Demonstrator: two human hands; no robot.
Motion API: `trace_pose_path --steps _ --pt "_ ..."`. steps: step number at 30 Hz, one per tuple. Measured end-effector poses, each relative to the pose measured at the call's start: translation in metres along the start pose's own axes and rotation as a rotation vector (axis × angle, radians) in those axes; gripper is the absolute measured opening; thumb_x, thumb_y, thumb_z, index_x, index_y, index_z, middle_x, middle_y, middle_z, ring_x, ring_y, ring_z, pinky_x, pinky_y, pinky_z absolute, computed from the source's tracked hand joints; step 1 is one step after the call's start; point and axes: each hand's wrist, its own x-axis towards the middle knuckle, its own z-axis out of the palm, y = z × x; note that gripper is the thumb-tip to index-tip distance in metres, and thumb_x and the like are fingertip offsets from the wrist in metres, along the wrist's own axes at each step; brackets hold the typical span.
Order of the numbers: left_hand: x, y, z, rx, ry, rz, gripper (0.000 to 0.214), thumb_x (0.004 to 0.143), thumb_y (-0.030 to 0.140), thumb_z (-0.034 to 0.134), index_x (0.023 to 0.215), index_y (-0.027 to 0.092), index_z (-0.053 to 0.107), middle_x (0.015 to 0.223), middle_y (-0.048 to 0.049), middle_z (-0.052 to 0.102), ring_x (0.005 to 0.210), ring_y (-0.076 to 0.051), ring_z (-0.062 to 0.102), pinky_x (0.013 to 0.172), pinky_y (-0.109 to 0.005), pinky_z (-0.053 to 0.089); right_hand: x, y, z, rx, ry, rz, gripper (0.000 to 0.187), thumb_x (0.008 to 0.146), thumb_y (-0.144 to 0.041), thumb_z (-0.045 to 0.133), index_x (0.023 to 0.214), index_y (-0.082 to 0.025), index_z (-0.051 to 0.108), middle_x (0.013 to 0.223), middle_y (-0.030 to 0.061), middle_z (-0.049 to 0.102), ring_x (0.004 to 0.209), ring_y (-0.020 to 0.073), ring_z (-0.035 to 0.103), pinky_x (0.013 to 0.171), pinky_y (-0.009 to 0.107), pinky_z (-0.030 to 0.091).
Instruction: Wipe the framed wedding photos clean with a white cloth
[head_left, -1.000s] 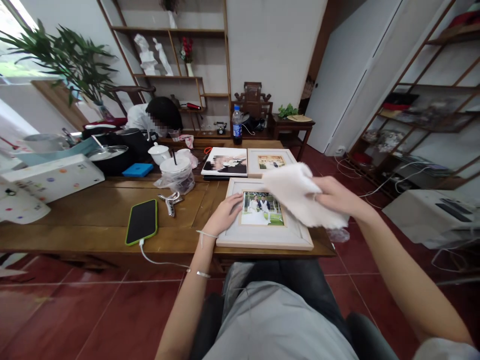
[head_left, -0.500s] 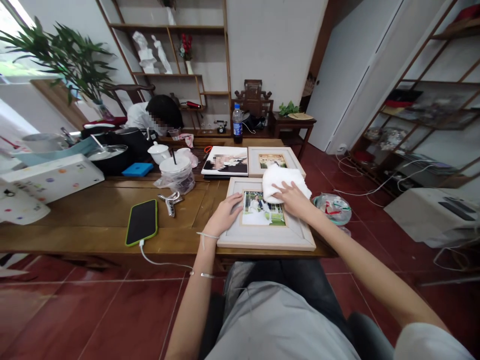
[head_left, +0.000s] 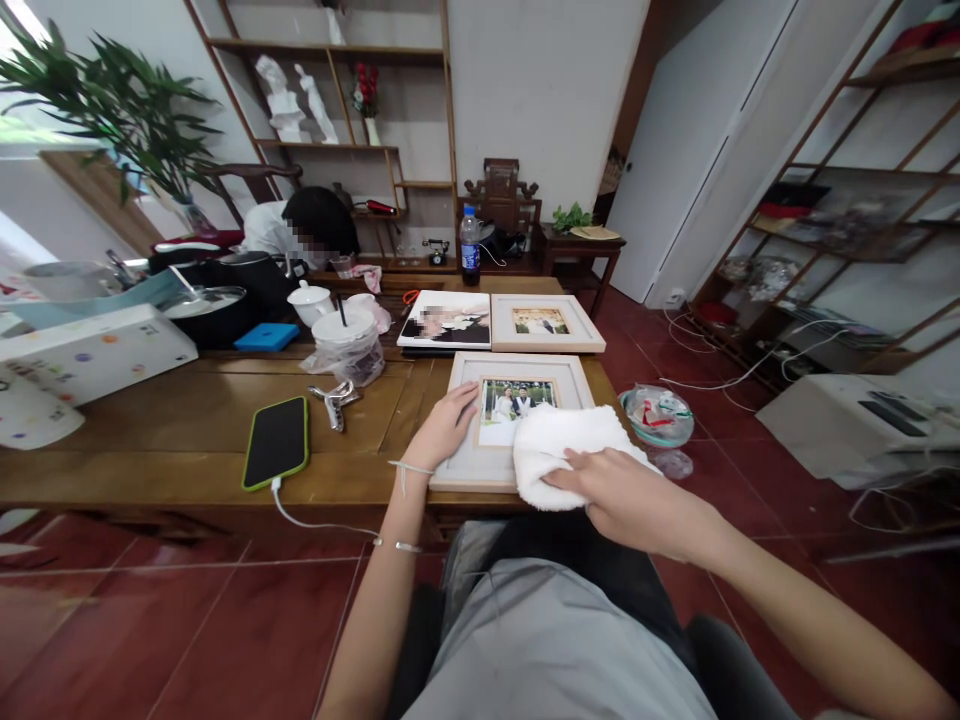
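A light wooden picture frame [head_left: 469,468] with a photo of a couple in a garden lies flat at the table's near edge. My left hand [head_left: 448,425] rests on its left side, fingers stretched out over the border. In my right hand [head_left: 611,490] is a folded white towel [head_left: 559,432], pressed on the frame's lower right part and hanging slightly over the near edge. The towel hides that corner and some of the photo. Just behind lies a second picture frame [head_left: 577,325], with a photo print [head_left: 450,318] of dark and white tones beside it.
Left of the frame are a charging phone [head_left: 276,443], a silver metal piece [head_left: 335,403] and a bagged lidded cup [head_left: 347,340]. A dark drink bottle [head_left: 470,250] stands at the back. A bowed person [head_left: 262,228] sits across the table [head_left: 195,410]. Right of it is a plastic-lined bin [head_left: 660,415].
My right hand has drawn the towel from the frame's upper right down to its near right corner, uncovering the couple in the photo. My left hand stays on the frame's left side.
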Motion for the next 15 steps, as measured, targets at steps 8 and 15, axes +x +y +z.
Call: trace_pose_path --steps 8,15 --pt "0.000 -0.001 -0.001 -0.010 -0.019 0.003 0.039 0.091 0.023 0.041 0.124 0.011 0.056 0.134 -0.0132 0.053 0.126 -0.023 0.048 0.110 -0.043 0.035 0.056 0.077 0.027 -0.086 0.292 0.161 0.065 0.069 0.001 0.041 0.130 -0.020 0.053 0.141 0.0141 0.044 0.124 0.0280 0.047 0.101 0.042 0.034" --pt "0.000 0.000 -0.001 -0.015 -0.012 -0.007 0.038 0.090 0.023 0.042 0.123 0.013 0.058 0.132 -0.0125 0.055 0.124 -0.023 0.049 0.109 -0.044 0.036 0.112 0.124 0.034 -0.215 0.376 0.174 0.067 0.067 0.005 0.043 0.129 -0.016 0.052 0.140 0.0127 0.046 0.134 0.0297 0.031 0.105 0.049 0.027"
